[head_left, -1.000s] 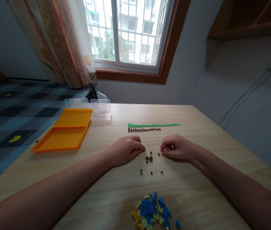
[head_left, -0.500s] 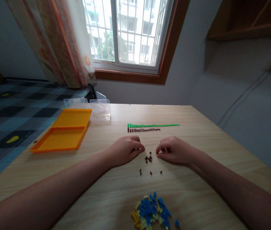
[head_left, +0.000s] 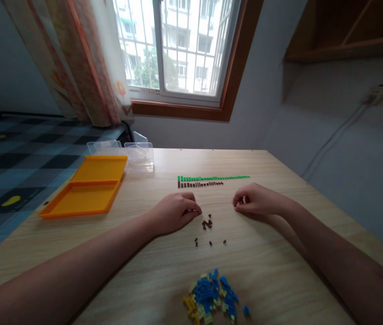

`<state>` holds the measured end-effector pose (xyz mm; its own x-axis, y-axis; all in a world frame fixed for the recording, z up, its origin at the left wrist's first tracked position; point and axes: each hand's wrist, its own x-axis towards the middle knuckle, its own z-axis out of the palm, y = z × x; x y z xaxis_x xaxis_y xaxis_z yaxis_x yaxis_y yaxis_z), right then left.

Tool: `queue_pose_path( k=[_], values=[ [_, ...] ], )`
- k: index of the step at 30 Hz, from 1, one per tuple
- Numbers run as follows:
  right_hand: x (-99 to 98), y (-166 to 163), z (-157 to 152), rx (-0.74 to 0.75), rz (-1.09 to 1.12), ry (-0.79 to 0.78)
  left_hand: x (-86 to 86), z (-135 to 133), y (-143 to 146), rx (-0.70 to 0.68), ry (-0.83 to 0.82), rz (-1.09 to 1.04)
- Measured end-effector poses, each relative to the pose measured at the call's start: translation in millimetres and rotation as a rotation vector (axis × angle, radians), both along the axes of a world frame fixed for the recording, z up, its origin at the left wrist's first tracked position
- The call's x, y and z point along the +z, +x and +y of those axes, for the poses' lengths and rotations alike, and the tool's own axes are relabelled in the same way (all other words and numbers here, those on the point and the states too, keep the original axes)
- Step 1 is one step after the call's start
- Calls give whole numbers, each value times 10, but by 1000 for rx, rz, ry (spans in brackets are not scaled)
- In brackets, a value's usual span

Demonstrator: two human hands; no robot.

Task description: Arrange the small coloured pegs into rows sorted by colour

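My left hand point(head_left: 177, 213) rests on the table just left of a small loose cluster of brown building-block pieces point(head_left: 207, 224). Its thumb and fingertips are closed together, and whatever they hold is too small to make out. To the right of the cluster, my right hand point(head_left: 255, 198) is curled in a pinch, its fingertips hiding anything between them. Several brown pieces point(head_left: 210, 243) lie scattered nearer to me. Beyond the hands run a row of green pieces point(head_left: 208, 178) and, in front of it, a shorter row of brown pieces point(head_left: 198, 184).
A pile of blue, yellow and pale pieces point(head_left: 206, 293) lies near the front. At the left stand an open orange case point(head_left: 83, 198) and clear plastic boxes point(head_left: 140, 158). A bed point(head_left: 42, 153) adjoins the table's left side; a window point(head_left: 177, 49) is behind.
My right hand has moved away from the cluster, to the right and slightly farther from me, still pinched. My left hand stays beside the cluster. The whole view has shifted slightly.
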<state>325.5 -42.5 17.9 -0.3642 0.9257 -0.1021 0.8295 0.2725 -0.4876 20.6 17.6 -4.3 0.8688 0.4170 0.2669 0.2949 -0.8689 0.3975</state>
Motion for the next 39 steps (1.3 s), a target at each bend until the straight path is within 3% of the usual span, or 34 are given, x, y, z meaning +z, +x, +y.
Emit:
queue_pose_path(
  k=[6,15,24,28,33,39],
  values=[
    [-21,-42,-3,71,92,-19,-13,14,-1,15,0,10],
    [-25,53,20,30,104,-65,-37,30,-13,13,-15,4],
    [-92,6,44,43,78,25,-26,24,-13,8,-20,13],
    [-172,49,142,-83,88,107,-28,24,-6,5,-23,-5],
    [-319,41,373,-435,106,224,-22,18,6,15,-32,2],
    [-377,-6,453,-503,68,313,4,2,9,19,-31,22]
  ],
)
